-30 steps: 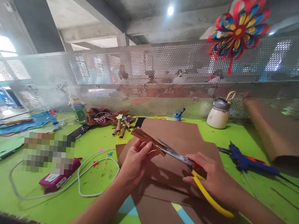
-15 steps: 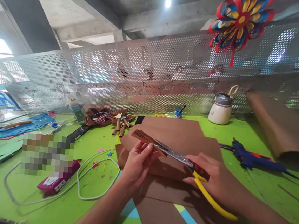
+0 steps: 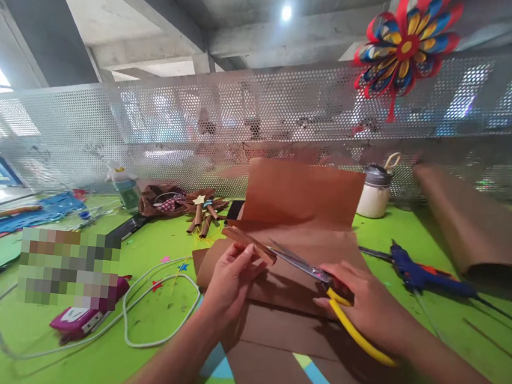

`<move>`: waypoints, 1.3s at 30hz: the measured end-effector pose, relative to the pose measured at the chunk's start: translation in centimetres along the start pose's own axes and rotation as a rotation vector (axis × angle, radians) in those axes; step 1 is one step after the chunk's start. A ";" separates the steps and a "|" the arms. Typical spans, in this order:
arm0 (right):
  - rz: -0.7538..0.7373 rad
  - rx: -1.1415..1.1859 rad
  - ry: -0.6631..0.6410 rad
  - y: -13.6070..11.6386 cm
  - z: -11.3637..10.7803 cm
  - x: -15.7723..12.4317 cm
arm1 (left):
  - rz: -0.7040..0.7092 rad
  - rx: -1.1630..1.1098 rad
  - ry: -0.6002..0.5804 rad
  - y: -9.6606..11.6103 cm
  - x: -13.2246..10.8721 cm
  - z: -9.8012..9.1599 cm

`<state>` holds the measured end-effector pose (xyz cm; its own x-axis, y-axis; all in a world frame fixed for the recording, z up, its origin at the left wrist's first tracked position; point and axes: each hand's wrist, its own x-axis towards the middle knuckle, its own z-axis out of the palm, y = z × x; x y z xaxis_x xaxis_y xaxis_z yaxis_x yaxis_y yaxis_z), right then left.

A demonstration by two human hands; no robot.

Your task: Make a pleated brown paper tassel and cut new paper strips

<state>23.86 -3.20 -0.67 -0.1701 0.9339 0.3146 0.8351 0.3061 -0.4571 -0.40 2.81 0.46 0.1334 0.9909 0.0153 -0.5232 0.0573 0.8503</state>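
Pinched in my left hand (image 3: pixel 235 274) is a narrow folded piece of brown paper (image 3: pixel 251 243), its layers fanned a little at the end. My right hand (image 3: pixel 360 305) is closed round the yellow handles of a pair of scissors (image 3: pixel 305 266). The blades are slightly parted and point left, their tips close to the end of the paper piece; I cannot tell whether they touch it. Under both hands lie large brown paper sheets (image 3: pixel 278 333), and behind them one brown flap (image 3: pixel 303 193) stands upright.
A blue glue gun (image 3: pixel 424 271) and a brown paper roll (image 3: pixel 480 219) lie to the right. A white jar (image 3: pixel 374 194) stands at the back. On the left are a purple power strip (image 3: pixel 91 309), its white cord (image 3: pixel 155 345), small paper stars (image 3: pixel 183 267) and a bottle (image 3: pixel 125 188).
The brown flap behind my hands has risen upright. The scissors' blades have drawn back to the right, from overlapping the paper piece to near its end. My view has shifted slightly.
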 end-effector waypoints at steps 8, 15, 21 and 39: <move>0.178 -0.095 0.051 2.8 0.9 1.3 | -0.018 0.075 -0.001 -1.1 0.8 -1.2; 0.187 -0.179 -0.088 3.0 1.3 1.2 | -0.069 0.102 -0.016 -0.9 0.5 -0.8; 0.127 -0.182 -0.227 3.4 1.5 1.1 | -0.030 0.248 -0.091 -1.4 0.3 -1.0; 0.067 -0.185 -0.281 4.0 -2.6 -1.7 | -0.149 0.259 -0.154 -1.3 0.9 -1.6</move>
<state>28.87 -4.02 -0.87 -0.2280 0.9730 0.0361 0.9255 0.2281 -0.3024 -0.96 3.83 -1.51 0.3286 0.9428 -0.0567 -0.2599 0.1479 0.9542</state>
